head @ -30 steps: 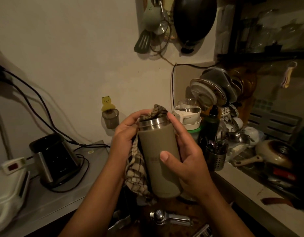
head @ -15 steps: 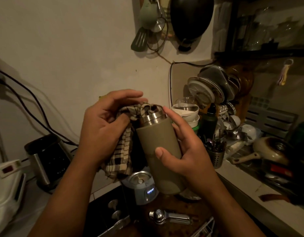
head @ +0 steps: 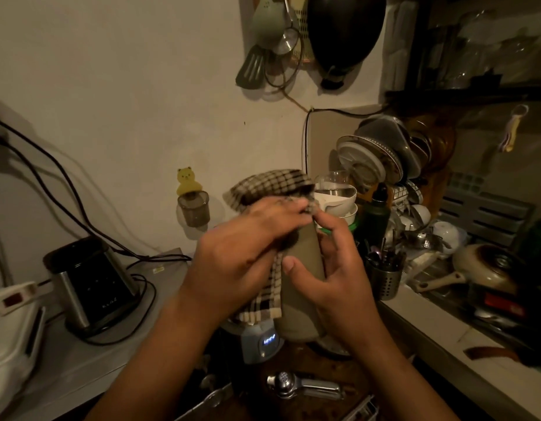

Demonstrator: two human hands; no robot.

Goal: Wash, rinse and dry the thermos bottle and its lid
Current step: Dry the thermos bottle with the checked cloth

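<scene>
step: drying, by my read. The olive-grey cylindrical thermos bottle (head: 302,268) is being wiped with a black-and-cream checked cotton cloth (head: 270,185). No water or suds are showing, so wash and rinse look done.
left hand: the left hand (head: 251,247) is gripping the checked cloth against the bottle's upper part. The cloth is bunching over the mouth, and a tail of it is hanging down the left side of the body.
right hand: the right hand (head: 339,268) is wrapping round the bottle from the right, thumb lying across the front, fingers round the far side.
bottle position: it is being held upright in the air between both hands, above the dark counter and a grey appliance with a small lit display (head: 263,341). The rim is hiding under the cloth.
lid: I am not seeing it anywhere; cannot tell where it is.
next move: probably turning the bottle in the right hand while the cloth is working around the rim and into the neck. This is needing a firm hold, since the body looks smooth.
risk: the bottle slipping down onto the metal citrus press (head: 302,387) below.
</scene>
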